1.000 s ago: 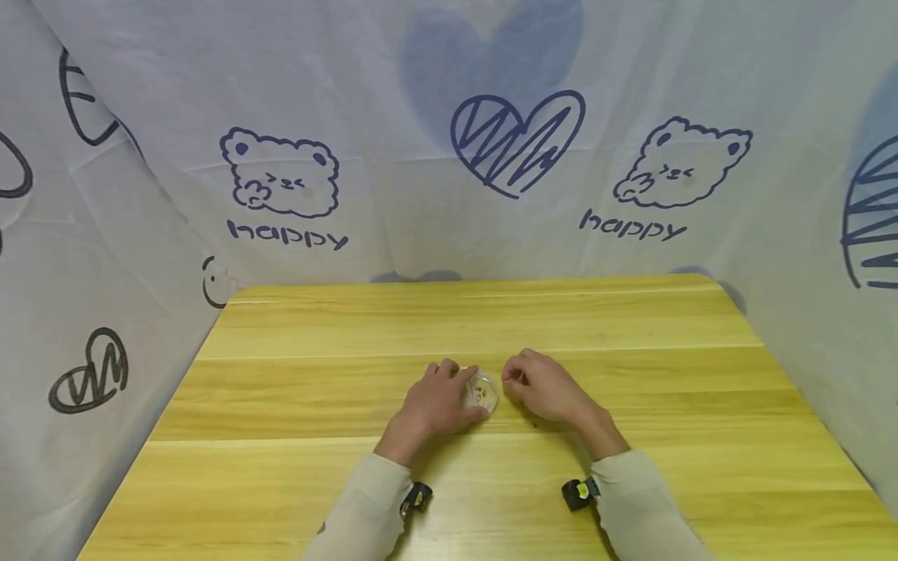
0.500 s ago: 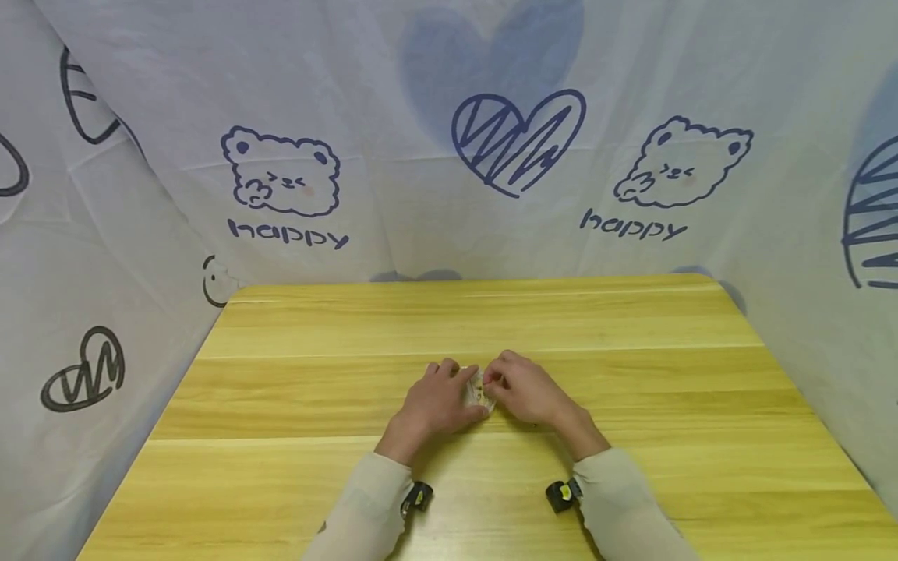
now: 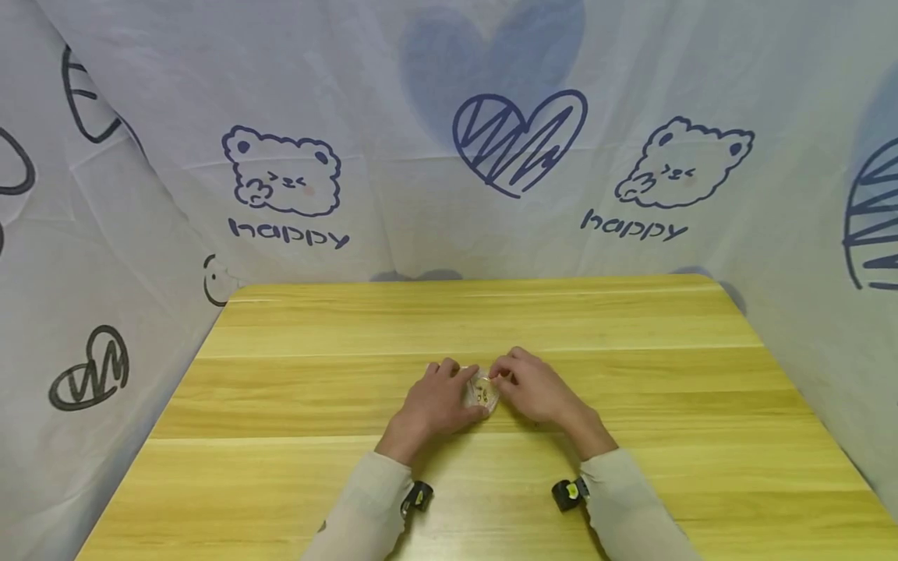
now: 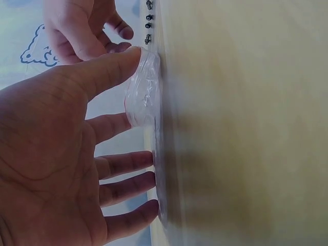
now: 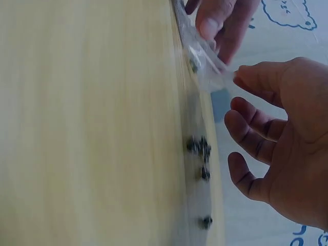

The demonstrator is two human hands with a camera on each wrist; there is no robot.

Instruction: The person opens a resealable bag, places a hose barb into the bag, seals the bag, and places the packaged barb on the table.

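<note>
A small clear plastic bag [image 3: 482,396] lies on the table in the head view, with several small dark pieces inside. My left hand [image 3: 438,401] holds it from the left, thumb and forefinger spread at its raised mouth. In the left wrist view the other fingers of that hand rest along the flat part of the bag [image 4: 148,92]. From the other side, my right hand [image 3: 536,388] pinches the bag's edge between thumb and forefinger. Its remaining fingers are loosely bent in the right wrist view, where the film [image 5: 210,66] reaches the thumb tip.
Several small dark metal parts [image 5: 205,173], like screws, lie on the wooden table [image 3: 316,335] beneath my right hand. A white printed cloth [image 3: 393,202] hangs behind the table and along both sides. Each wrist wears a small black camera [image 3: 567,494].
My right hand came in from the right to the bag's mouth, then drew back slightly to its right edge. The left hand has kept its place on the bag.
</note>
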